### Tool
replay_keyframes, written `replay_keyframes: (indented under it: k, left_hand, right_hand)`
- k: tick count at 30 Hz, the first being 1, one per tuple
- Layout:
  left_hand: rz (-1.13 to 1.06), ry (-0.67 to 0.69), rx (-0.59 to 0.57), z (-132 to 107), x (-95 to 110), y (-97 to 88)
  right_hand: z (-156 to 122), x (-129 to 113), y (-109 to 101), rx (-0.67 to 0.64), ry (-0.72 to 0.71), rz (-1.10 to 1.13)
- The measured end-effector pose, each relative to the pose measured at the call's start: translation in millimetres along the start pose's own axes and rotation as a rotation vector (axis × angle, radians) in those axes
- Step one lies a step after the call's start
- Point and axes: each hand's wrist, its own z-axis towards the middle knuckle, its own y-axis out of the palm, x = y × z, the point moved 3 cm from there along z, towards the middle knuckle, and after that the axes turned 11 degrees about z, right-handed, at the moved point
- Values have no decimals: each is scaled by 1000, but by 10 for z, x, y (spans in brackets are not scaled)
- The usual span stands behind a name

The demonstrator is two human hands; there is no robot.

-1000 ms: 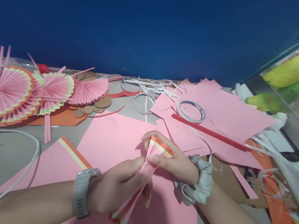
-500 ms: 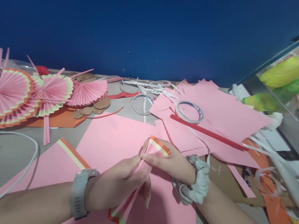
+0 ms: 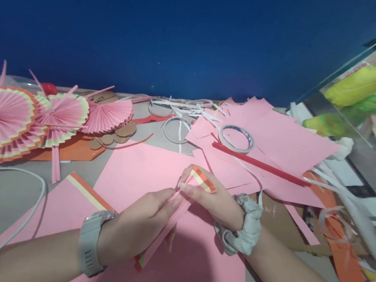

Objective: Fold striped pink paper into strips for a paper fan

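Both hands pinch one pleated pink paper strip [image 3: 175,216] with orange and cream edge bands, held over a large pink sheet [image 3: 139,176]. My left hand [image 3: 137,229], with a grey watch at the wrist, grips the strip's lower half, fingers closed along it. My right hand [image 3: 210,198], a grey scrunchie at its wrist, pinches the upper end, where the banded tip fans out slightly.
Finished pink paper fans [image 3: 0,121] lie at the left on orange paper. Tape rolls [image 3: 236,138] rest on loose pink sheets [image 3: 280,147] at the back, with white strips and a red strip [image 3: 259,163]. A white cable [image 3: 28,210] curves at the left. Orange scraps [image 3: 348,240] lie right.
The pleats have been pressed flatter: the strip's lower end, spread a second ago, is now squeezed narrow in my left hand. Both hands shifted slightly left.
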Motion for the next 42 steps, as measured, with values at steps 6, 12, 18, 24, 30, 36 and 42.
replay_keyframes:
  k: [6, 12, 18, 24, 30, 36, 42]
  left_hand:
    - [-249, 26, -86, 18, 10, 13]
    - [-164, 67, -15, 34, 4, -13]
    - [-17, 52, 49, 32, -1, 7]
    - [-9, 44, 112, -16, 27, -10]
    - [193, 85, 202, 12, -5, -76]
    - [322, 157, 358, 9, 36, -115]
    - [443, 171, 359, -20, -74, -67]
  right_hand:
    - [-7, -31, -40, 39, -34, 24]
    - [12, -30, -1, 15, 13, -61]
    - [20, -56, 19, -44, -3, -109]
    - [31, -19, -25, 62, -57, 17]
    - [15, 6, 7, 85, -122, -148]
    - [15, 9, 80, 16, -58, -232]
    - [25, -9, 79, -15, -106, -253]
